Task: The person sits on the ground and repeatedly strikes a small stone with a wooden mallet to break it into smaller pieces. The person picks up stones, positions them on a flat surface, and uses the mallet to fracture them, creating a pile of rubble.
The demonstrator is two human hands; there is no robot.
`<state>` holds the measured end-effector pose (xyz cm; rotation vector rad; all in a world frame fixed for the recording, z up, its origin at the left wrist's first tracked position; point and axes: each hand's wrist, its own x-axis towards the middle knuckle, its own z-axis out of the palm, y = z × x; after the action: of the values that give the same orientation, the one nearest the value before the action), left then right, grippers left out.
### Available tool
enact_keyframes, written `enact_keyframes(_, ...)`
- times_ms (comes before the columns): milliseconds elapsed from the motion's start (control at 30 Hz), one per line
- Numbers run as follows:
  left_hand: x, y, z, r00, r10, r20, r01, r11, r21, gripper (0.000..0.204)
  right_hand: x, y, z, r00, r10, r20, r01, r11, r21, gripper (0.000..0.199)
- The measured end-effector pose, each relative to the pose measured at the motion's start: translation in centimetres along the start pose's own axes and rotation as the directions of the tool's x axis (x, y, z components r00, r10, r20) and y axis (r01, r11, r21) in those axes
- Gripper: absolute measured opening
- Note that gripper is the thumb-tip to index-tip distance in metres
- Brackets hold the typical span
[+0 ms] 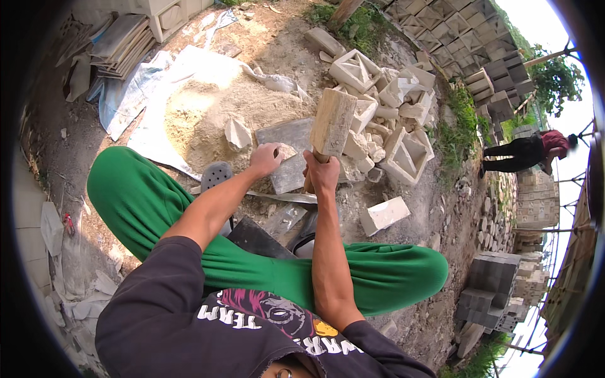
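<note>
The person sits cross-legged in green trousers on the ground of an open yard. At 9 o'clock of the work spot lies a sand heap [201, 116] on a pale sheet.

The left hand [266, 159] is closed over a small pale stone chunk [285, 151], pinning it on a flat grey slab [291, 151] that lies just ahead of the knees. The right hand [322, 173] grips the handle of a wooden mallet [332, 123], whose block head stands raised just at 1 o'clock of the chunk.

At 2 o'clock sits a pile of broken cast blocks [391, 120]; a loose white block [384, 215] lies at 4 o'clock.

Judgement: the striking step is in hand. The next blow calls for a steady hold and left fingers clear of the mallet face.
</note>
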<state>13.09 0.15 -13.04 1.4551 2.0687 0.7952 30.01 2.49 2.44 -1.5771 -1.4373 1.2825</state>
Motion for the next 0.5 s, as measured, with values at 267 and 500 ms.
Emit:
enact_keyframes(267,1.0,-0.3,1.4,0.955,-0.295,0.042,0.298,0.948,-0.112,0.037,0.1,7.6,2.6,0.977,0.193,0.09,-0.188,0.981,-0.055,0.027)
enact_keyframes(500,1.4,-0.2,0.9,0.93,-0.365,0.049,0.368,0.917,-0.152,0.036,1.8,9.3,1.6,0.898,0.431,0.09,-0.432,0.902,0.0,0.028)
